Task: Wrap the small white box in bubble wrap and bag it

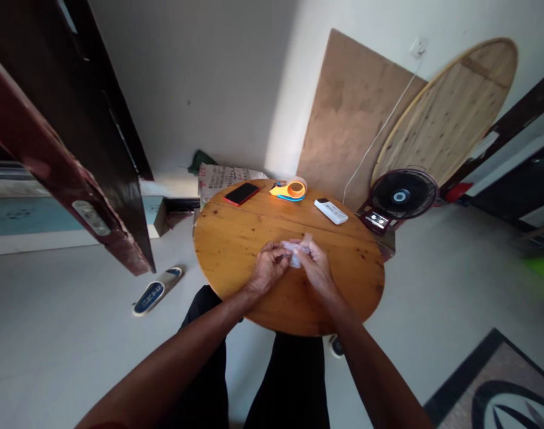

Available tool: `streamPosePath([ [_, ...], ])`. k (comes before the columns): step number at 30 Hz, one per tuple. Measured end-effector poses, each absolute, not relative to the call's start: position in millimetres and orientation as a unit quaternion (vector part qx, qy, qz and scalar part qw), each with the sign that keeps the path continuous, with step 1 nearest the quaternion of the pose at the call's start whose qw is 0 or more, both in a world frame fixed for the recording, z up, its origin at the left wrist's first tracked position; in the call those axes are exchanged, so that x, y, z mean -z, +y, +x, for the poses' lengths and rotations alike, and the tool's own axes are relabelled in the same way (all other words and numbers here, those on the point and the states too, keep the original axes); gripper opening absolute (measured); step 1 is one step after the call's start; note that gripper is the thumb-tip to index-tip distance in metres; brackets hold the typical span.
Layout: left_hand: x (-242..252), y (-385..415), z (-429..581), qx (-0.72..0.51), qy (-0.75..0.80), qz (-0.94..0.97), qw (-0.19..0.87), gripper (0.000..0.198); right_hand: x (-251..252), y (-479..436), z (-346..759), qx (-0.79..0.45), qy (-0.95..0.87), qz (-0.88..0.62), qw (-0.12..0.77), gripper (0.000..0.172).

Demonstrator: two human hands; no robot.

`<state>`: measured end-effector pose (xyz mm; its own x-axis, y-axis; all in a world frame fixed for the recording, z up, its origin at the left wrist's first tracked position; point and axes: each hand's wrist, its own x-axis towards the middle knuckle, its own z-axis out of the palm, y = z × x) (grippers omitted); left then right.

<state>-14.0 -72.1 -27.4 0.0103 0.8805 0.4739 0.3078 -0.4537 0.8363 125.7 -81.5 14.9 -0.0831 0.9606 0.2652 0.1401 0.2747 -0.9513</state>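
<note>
Over the middle of a round wooden table (236, 262), my two hands meet around a small pale, whitish-translucent piece (295, 261) that looks folded or crumpled. Its exact kind is too small to make out. My left hand (270, 262) pinches its left side between thumb and fingers. My right hand (315, 262) is closed on its right side, the thumb pressing on top. A small pinkish-beige tab (307, 237) sticks up by the right fingertips. Parts of the held piece are hidden behind the fingers.
Along the table's far side lie a red-edged phone (242, 193), an orange tape dispenser (290, 189) with blue parts and a white remote control (331, 211). A dark round fan (401, 195) stands beyond the right edge. A slipper (158, 291) lies on the floor at left.
</note>
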Motion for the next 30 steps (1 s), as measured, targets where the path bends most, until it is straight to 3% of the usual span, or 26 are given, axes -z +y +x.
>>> streamPosePath([
  [4, 27, -70, -13, -0.547, 0.441, 0.653, 0.283, 0.010, -14, -86, 123, -0.328, -0.635, -0.466, 0.522, 0.017],
  [8, 27, -72, -14, -0.528, 0.464, 0.637, 0.317, 0.009, -13, -90, 126, -0.327, -0.647, -0.473, 0.501, 0.018],
  [11, 30, -73, -13, -0.537, 0.476, 0.611, 0.333, 0.029, -13, -93, 129, -0.321, -0.654, -0.479, 0.490, 0.015],
  [15, 30, -73, -16, -0.540, 0.471, 0.647, 0.260, 0.058, -12, -96, 130, -0.322, -0.673, -0.457, 0.485, 0.011],
  [20, 23, -75, -22, -0.496, 0.437, 0.715, 0.227, 0.037, -5, -95, 128, -0.315, -0.677, -0.432, 0.505, 0.007],
  [30, 23, -73, -22, -0.504, 0.438, 0.704, 0.242, 0.022, 5, -96, 130, -0.252, -0.707, -0.422, 0.508, 0.007],
])
